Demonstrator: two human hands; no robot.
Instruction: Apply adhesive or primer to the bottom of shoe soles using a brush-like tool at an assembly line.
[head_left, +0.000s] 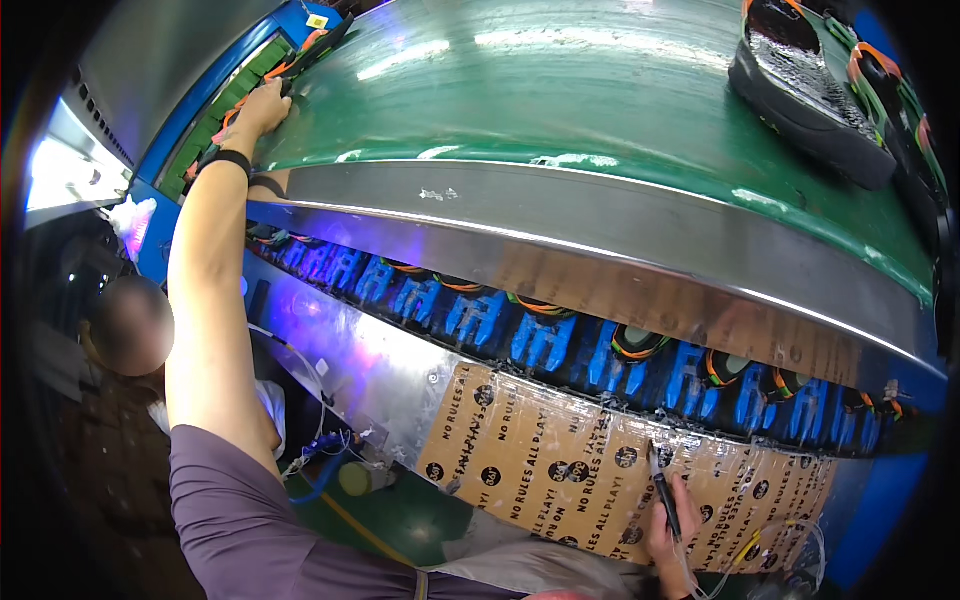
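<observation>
My left arm stretches to the far left end of the green conveyor belt (560,100). There my left hand (262,108) is closed on a dark shoe with orange trim (232,118), largely hidden behind the hand and wrist. Just beyond it lies another dark shoe with orange and green edging (318,50). Low on the right, my right hand (672,520) grips a black-handled glue brush (666,497), its tip pointing away from me over the printed cardboard (540,490). A thin clear tube runs near that hand.
Shoes with black soles (815,105) stand at the belt's right end. Below the metal rail (600,255) runs a row of blue clamps (475,318), some with shoes among them. Tubing and cables (325,440) hang at left. Another person (130,325) is at the left.
</observation>
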